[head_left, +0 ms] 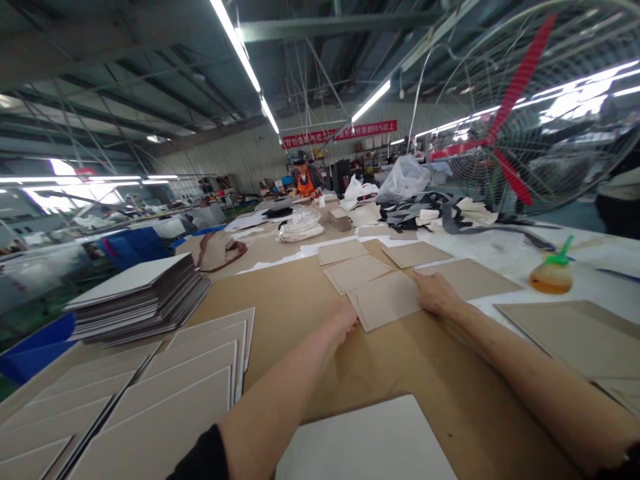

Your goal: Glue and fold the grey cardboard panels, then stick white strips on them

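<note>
A tan square sheet (386, 300) lies on the brown paper-covered table (280, 300). My left hand (343, 316) is closed on its near left corner, and my right hand (434, 292) grips its right edge. Three more tan sheets (357, 272) lie just beyond it, overlapping in a loose row. A white board (370, 440) rests flat near my left forearm.
A tall stack of white boards (140, 293) stands at the left, with fanned rows of boards (165, 387) in front. A glue bottle with a green nozzle (551, 273) is at the right, beside a red-bladed fan (505, 113). A person in orange (304, 181) works far back.
</note>
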The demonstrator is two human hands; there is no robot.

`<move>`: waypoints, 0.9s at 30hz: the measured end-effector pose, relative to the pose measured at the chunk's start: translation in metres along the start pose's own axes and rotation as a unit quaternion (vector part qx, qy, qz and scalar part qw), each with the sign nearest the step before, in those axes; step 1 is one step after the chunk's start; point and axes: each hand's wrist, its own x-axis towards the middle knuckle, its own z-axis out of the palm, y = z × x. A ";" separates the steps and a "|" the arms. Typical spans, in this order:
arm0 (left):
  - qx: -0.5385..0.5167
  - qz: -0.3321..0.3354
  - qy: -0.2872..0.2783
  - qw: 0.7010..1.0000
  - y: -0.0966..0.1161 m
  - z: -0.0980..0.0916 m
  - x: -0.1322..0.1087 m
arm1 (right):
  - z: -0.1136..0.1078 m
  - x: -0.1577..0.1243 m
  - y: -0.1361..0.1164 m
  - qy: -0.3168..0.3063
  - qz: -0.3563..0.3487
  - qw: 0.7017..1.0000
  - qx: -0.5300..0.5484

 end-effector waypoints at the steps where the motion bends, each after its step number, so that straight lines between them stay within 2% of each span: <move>1: -0.001 -0.010 0.003 1.000 0.002 0.000 0.001 | 0.000 -0.001 0.000 -0.001 -0.005 1.000 -0.003; 9: -0.030 -0.045 -0.008 0.998 0.009 -0.010 0.002 | 0.000 -0.010 0.000 0.023 0.012 1.000 0.002; 14: -0.074 -0.018 -0.013 0.997 0.010 -0.024 -0.019 | -0.029 -0.043 -0.012 0.097 -0.015 0.995 0.000; 16: -0.097 0.006 -0.009 0.995 0.015 -0.036 -0.033 | -0.044 -0.069 -0.022 0.123 -0.067 0.990 0.000; 18: -0.119 0.033 -0.007 0.992 0.022 -0.049 -0.052 | -0.055 -0.101 -0.037 0.133 -0.148 0.980 0.004; 21: -0.148 0.072 -0.009 0.986 0.033 -0.067 -0.086 | -0.064 -0.148 -0.064 0.191 -0.252 0.949 -0.007; 25: -0.183 0.132 -0.031 0.974 0.038 -0.080 -0.140 | -0.072 -0.181 -0.089 0.274 -0.270 0.922 -0.040; 27: -0.198 0.167 -0.032 0.965 0.033 -0.087 -0.163 | -0.076 -0.188 -0.089 0.325 -0.274 0.905 0.024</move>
